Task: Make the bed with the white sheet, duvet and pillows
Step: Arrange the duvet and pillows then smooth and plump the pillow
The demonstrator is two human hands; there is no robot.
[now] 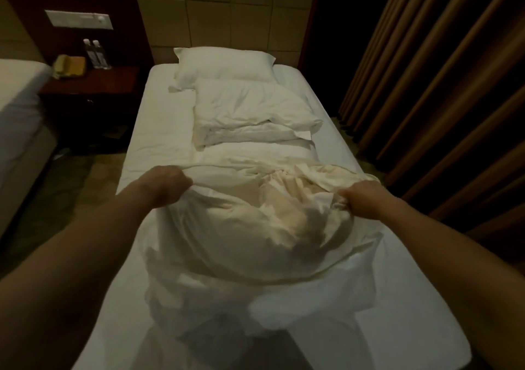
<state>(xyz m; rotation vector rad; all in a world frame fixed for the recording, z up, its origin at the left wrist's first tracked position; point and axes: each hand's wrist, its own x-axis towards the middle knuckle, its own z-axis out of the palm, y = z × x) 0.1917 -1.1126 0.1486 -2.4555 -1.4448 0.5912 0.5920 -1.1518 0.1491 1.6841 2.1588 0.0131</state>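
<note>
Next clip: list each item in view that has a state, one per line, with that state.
Duvet: bunched in a heap, lifted off the mattress, not spread.
Left hand: grips the duvet's edge.
Right hand: grips the duvet's other edge.
Fitted sheet: on the mattress, mostly smooth.
Far pillow: flat at the headboard.
Near pillow: lying askew, overlapping the far one.
Water bottles: upright on the nightstand.
Curtain: drawn.

Counted outward from the bed [159,131]: pillows, 2 [224,64] [252,108]; duvet, 1 [255,222]; hands, 2 [167,183] [360,196]; left of bed: nightstand, 1 [93,83]; bottles, 2 [88,53] [99,53]; telephone, 1 [68,64]; second bed, 1 [20,108]
</note>
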